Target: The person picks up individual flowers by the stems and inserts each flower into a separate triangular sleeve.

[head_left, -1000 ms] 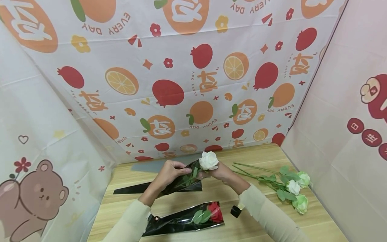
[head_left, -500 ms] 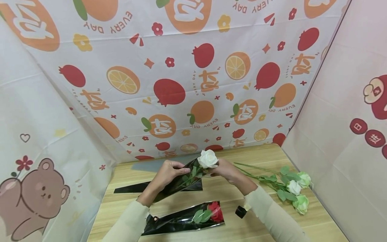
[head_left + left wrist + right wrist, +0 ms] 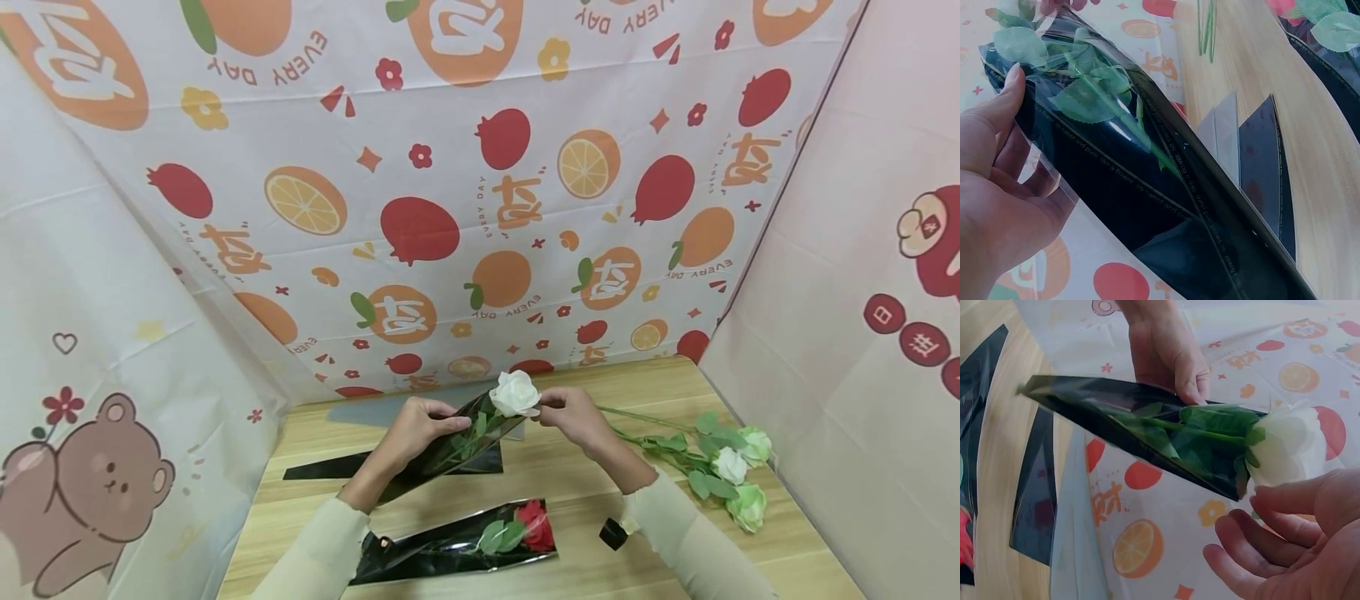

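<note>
A white rose (image 3: 515,393) with green leaves lies in a black and clear flower sleeve (image 3: 450,446), its bloom sticking out of the wide end. My left hand (image 3: 422,429) pinches the sleeve's edge below the bloom, thumb on the near face. In the left wrist view, the printed sleeve (image 3: 1116,181) slants down to the right, the stem showing through the film. My right hand (image 3: 576,417) is at the bloom's right side. The right wrist view shows that hand (image 3: 1291,544) with loosely bent fingers, fingertips right at the petals and the sleeve's corner.
A wrapped red rose (image 3: 534,527) lies in front on the wooden table (image 3: 577,575). Another black sleeve (image 3: 322,468) and grey sheets (image 3: 367,410) lie behind. Several pale roses (image 3: 729,465) lie at the right. Printed cloth (image 3: 450,167) walls the back and sides.
My right hand has come out from beneath the bloom and moved to its right side. The left hand keeps its grip on the sleeve, almost unmoved.
</note>
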Demonstrator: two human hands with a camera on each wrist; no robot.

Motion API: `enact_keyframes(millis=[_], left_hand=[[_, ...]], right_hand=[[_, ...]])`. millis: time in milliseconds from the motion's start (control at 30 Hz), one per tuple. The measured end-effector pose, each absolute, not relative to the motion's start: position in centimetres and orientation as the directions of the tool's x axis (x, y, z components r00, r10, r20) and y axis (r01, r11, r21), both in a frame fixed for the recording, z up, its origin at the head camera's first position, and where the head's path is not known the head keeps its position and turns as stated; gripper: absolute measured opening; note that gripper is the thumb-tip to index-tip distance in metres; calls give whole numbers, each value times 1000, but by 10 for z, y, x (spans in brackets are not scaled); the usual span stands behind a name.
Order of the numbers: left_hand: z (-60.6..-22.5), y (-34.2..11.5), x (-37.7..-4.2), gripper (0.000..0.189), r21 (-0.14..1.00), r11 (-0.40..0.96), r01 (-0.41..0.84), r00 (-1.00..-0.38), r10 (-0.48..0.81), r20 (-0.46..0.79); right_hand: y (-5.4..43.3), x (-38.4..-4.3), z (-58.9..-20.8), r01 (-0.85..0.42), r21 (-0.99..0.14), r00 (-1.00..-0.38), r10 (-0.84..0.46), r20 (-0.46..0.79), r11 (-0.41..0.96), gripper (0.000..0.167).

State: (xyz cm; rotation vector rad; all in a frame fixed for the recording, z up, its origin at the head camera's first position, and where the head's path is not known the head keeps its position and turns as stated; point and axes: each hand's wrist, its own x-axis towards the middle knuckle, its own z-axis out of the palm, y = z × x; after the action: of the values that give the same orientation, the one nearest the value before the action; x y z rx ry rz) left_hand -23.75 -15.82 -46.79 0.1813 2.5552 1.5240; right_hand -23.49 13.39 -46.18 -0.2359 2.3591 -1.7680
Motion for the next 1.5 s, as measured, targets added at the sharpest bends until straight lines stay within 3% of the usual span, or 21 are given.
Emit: enact_keyframes(millis=[167,300,500,700,867,1100,1500], left_hand=[[-466,-157,-237,20,875,483,29,-980,185,-69],[-464,-157,-235,19,869,493,49,-979,195,-55],[-465,-155,-235,19,858,504,99,-970,242,-30],[-464,-152,-232,21,845,519,127,-964,264,-17],[-461,-148,-228,20,830,537,150,-962,272,-2],[-460,-145,-226,21,817,550,174,-958,285,12],[-460,-143,-226,22,816,552,172,-957,289,7]], right_hand=[[139,-232,-460,-62,-937,-991,-131,18,343,24],[140,-233,-460,-125,-940,-991,-86,103,318,37],[138,-230,-457,-319,-908,-946,-147,289,270,58],[131,-230,-457,-546,-773,-834,-298,465,323,54],[126,-237,-463,-717,-623,-692,-421,586,311,70],[120,-237,-466,-747,-618,-640,-519,567,245,91],[113,-236,-473,-677,-687,-704,-504,500,264,80]])
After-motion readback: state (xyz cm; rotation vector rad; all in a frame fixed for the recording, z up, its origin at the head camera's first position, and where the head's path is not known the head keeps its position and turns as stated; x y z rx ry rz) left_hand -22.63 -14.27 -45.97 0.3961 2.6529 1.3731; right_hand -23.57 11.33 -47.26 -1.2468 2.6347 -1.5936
